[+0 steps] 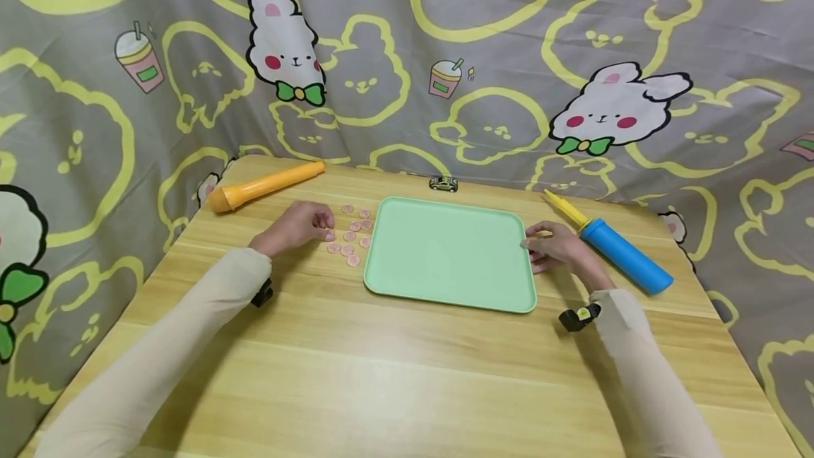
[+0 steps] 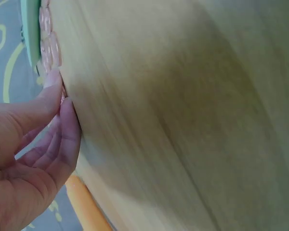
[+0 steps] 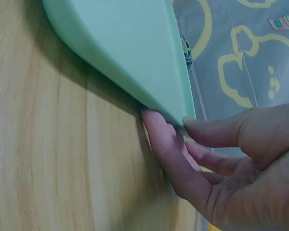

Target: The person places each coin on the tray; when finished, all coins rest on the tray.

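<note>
A pale green tray [image 1: 451,253] lies on the table. My right hand [image 1: 555,244] grips its right edge, the thumb on the rim and the fingers [image 3: 156,127] tucked below. Several round pink discs [image 1: 350,236], seemingly translucent, lie scattered just left of the tray, a few overlapping. At the left side of this group, my left hand [image 1: 299,226] pinches one pink disc [image 2: 63,93] between thumb and fingers, close over the tabletop. Most of that disc is hidden by the fingertips.
An orange microphone-shaped object [image 1: 263,187] lies at the back left. Behind the tray stands a small toy car [image 1: 443,184]. A blue and yellow hand pump [image 1: 626,254] lies right of my right hand. A patterned curtain [image 1: 394,90] hangs behind the wooden table [image 1: 394,373].
</note>
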`<state>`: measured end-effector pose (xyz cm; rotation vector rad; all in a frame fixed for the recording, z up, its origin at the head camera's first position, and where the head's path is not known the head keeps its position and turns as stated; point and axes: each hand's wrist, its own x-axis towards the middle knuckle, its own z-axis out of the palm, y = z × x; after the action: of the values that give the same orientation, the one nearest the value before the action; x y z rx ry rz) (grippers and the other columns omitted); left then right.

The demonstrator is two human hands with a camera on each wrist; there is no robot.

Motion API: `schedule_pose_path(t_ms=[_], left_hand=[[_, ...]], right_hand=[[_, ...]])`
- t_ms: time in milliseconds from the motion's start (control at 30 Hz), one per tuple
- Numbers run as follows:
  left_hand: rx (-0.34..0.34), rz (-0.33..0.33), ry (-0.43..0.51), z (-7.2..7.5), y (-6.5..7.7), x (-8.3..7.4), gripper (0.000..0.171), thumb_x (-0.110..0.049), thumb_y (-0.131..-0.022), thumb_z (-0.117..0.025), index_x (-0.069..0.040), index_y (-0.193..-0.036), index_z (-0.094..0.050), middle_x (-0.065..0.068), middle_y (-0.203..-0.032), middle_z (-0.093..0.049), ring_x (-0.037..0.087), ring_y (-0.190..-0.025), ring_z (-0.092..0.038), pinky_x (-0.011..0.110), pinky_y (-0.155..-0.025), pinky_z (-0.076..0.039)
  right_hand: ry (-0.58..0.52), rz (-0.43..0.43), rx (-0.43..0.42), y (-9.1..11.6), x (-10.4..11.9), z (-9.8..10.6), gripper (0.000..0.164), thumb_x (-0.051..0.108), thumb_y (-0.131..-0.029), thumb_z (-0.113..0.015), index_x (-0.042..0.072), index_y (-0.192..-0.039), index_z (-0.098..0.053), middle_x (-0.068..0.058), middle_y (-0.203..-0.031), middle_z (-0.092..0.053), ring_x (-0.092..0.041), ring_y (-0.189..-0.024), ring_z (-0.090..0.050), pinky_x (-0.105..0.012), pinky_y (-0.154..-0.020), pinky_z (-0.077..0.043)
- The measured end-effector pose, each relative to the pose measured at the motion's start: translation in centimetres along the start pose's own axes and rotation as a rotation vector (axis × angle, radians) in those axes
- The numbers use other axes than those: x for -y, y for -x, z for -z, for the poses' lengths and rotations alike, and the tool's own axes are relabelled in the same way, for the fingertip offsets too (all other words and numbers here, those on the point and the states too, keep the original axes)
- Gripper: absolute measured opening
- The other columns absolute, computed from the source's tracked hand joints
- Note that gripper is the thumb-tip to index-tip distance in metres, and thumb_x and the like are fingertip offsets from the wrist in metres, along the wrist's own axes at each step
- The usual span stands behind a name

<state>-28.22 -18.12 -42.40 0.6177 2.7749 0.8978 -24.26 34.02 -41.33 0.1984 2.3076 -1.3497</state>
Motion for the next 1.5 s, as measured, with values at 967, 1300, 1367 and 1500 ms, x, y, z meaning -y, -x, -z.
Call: schedule_pose_path(t_ms=[967, 1300, 1367, 1500], left_hand=[[-0.004, 0.127, 0.533, -1.7, -5.2, -5.9, 0.019, -0.008, -0.101, -0.070, 0.003, -0.116, -0.072, 0.018, -0.105, -0.075, 0.021, -0.085, -0.077, 0.041, -0.085, -0.063], [0.085, 0.171, 0.646, -4.9, -8.0, -8.5, 0.019, -0.001, -0.098, -0.071, 0.009, -0.115, -0.073, 0.025, -0.109, -0.076, 0.028, -0.090, -0.079, 0.041, -0.088, -0.062], [0.098, 0.188, 0.625, -5.3, -8.3, -8.7, 0.019, -0.002, -0.097, -0.073, 0.008, -0.114, -0.074, 0.024, -0.110, -0.077, 0.024, -0.086, -0.079, 0.039, -0.086, -0.063], [0.085, 0.201, 0.627, -5.9, -8.8, -9.4, 0.018, 0.001, -0.096, -0.073, 0.010, -0.111, -0.073, 0.025, -0.112, -0.075, 0.021, -0.082, -0.078, 0.035, -0.083, -0.063]], right_hand=[[0.027, 0.003, -0.020, -0.5, 0.2, 1.7, 0.041, 0.012, -0.109, -0.057, -0.009, -0.141, -0.043, -0.006, -0.082, -0.064, -0.013, -0.069, -0.066, -0.033, -0.070, -0.064], [0.035, -0.005, 0.004, -0.9, 0.0, 0.1, 0.043, 0.013, -0.109, -0.056, -0.013, -0.141, -0.046, -0.007, -0.087, -0.065, -0.012, -0.074, -0.066, -0.033, -0.072, -0.064], [0.038, 0.001, 0.008, -0.9, 0.1, -0.1, 0.041, 0.013, -0.110, -0.055, -0.013, -0.140, -0.047, -0.008, -0.087, -0.066, -0.013, -0.074, -0.067, -0.033, -0.071, -0.064], [0.055, 0.008, 0.001, -0.7, 0.1, 0.0, 0.039, 0.013, -0.110, -0.055, -0.014, -0.137, -0.050, -0.008, -0.090, -0.066, -0.013, -0.075, -0.066, -0.033, -0.071, -0.063]])
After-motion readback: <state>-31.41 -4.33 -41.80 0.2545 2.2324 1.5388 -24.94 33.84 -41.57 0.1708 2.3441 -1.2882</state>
